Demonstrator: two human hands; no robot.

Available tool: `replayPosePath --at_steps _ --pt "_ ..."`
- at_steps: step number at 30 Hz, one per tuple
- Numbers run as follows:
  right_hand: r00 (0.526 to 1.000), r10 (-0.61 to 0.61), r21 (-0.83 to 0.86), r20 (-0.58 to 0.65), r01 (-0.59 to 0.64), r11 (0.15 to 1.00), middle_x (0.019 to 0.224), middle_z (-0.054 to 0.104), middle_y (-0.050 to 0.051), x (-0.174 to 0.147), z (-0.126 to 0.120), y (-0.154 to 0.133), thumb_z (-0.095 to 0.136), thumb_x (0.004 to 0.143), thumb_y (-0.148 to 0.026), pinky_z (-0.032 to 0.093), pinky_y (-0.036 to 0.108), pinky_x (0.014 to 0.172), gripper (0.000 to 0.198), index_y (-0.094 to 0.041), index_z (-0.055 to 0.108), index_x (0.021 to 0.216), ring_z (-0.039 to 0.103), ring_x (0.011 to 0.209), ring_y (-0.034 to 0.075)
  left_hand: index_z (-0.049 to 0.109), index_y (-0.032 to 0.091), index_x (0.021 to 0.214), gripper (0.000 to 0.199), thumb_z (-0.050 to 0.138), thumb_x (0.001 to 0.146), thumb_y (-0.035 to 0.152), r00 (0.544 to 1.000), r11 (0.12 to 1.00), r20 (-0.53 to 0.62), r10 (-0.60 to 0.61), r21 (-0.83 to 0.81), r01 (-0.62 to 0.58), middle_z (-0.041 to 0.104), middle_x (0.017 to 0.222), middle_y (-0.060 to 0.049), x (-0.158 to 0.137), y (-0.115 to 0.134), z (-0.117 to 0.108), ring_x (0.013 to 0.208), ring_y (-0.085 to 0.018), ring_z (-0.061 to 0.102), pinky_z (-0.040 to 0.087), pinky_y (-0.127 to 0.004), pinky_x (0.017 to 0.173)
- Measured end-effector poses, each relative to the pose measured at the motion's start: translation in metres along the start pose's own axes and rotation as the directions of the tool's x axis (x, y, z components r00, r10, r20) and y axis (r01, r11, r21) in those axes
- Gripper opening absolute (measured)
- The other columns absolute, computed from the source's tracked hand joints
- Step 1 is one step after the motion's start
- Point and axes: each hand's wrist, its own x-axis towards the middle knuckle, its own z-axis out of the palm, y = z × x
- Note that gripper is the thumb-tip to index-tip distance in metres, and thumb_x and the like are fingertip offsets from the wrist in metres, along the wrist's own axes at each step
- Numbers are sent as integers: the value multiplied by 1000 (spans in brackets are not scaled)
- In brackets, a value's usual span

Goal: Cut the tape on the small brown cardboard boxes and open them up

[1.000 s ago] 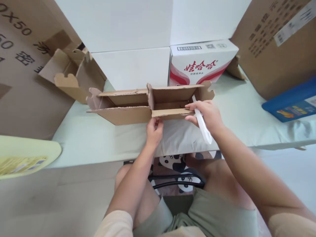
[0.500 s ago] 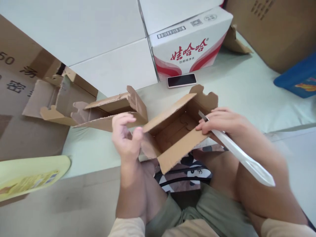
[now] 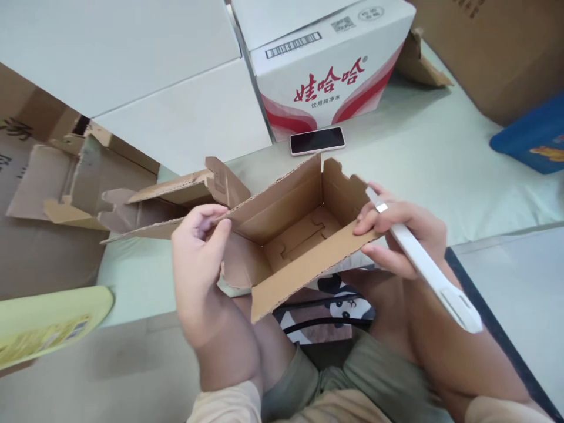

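Note:
An open-topped brown cardboard box [image 3: 304, 267] is tilted over my lap, its flaps up and its inside bare, with a slotted cut-out in the bottom. My left hand [image 3: 196, 252] pinches the far flap at its left corner between thumb and fingers. At the other end, my right hand [image 3: 412, 226] grips the right end of the near flap. The same hand carries a white utility knife [image 3: 429, 270] across its fingers, metal tip pointing up and away from me, handle end toward the lower right.
Another open cardboard box [image 3: 176, 202] lies left, beside further cut cardboard [image 3: 88, 176]. White cartons [image 3: 326, 88] stand behind a phone [image 3: 317, 141] on the pale green surface [image 3: 423, 158]. A yellow container [image 3: 53, 329] is at left, a blue one [image 3: 531, 138] at right. A panda-print bag [image 3: 348, 308] sits between my legs.
My left hand has closed onto the box's far flap, where it was loosely curled beside the corner. The box has turned to show more of its inside, and the right thumb now sits under the near flap.

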Motion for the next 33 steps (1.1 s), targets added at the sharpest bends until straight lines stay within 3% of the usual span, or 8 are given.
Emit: replayPosePath --at_steps 5,10,13,16,22,26,31,33 --pt "999 36 145 -10 -34 989 67 68 -3 -4 16 -3 79 84 -30 65 40 79 20 -27 60 83 61 55 15 46 21 70 27 69 76 9 940 974 -301 158 -112 -199 40 65 7 1 -6 20 59 -8 37 33 -22 56" --pt "999 54 201 -8 -51 978 66 65 -4 -8 30 4 82 84 -48 64 40 85 31 -27 60 82 63 57 14 47 21 67 24 57 89 23 953 927 -245 177 -286 -245 45 56 5 -6 -17 35 52 -11 45 41 -24 53" --pt "978 143 170 -152 -117 979 70 68 -4 -10 37 11 84 80 -58 62 45 92 40 -28 58 87 68 62 16 51 23 79 15 65 84 26 967 875 -125 220 -414 -253 67 72 1 -4 -31 32 74 -18 70 58 -34 77" --pt "936 231 93 -266 -213 973 82 73 0 -12 44 14 84 80 -57 63 46 85 41 -30 56 94 75 79 23 55 22 80 19 73 77 21 952 904 20 306 -318 -284 73 90 -3 1 -48 26 96 -22 74 59 -38 89" --pt "908 291 -29 -301 -314 949 123 75 6 -11 47 13 79 87 -37 57 56 104 33 -31 50 101 72 119 30 62 30 107 22 64 91 45 849 774 -180 497 -351 -527 63 126 -4 1 -65 25 125 -24 63 59 -43 98" --pt "881 407 19 -242 -415 910 136 71 7 -11 47 15 78 88 -35 48 61 115 34 -32 48 104 66 133 32 56 32 134 47 67 91 49 766 768 58 640 -66 -637 52 150 -8 -5 -58 27 146 -30 49 46 -52 118" --pt "821 449 129 -352 -433 892 138 68 8 -16 48 22 69 93 -41 51 58 114 29 -33 46 108 63 137 29 61 26 126 35 65 92 35 759 770 265 595 81 -633 67 111 -6 -12 -39 21 109 -24 67 57 -46 101" --pt "802 488 173 -345 -457 873 136 69 7 -18 49 29 65 95 -43 52 57 112 25 -33 46 107 65 134 28 66 25 119 33 70 88 37 749 757 396 531 177 -630 68 109 -7 -19 -30 17 111 -27 66 56 -49 103"
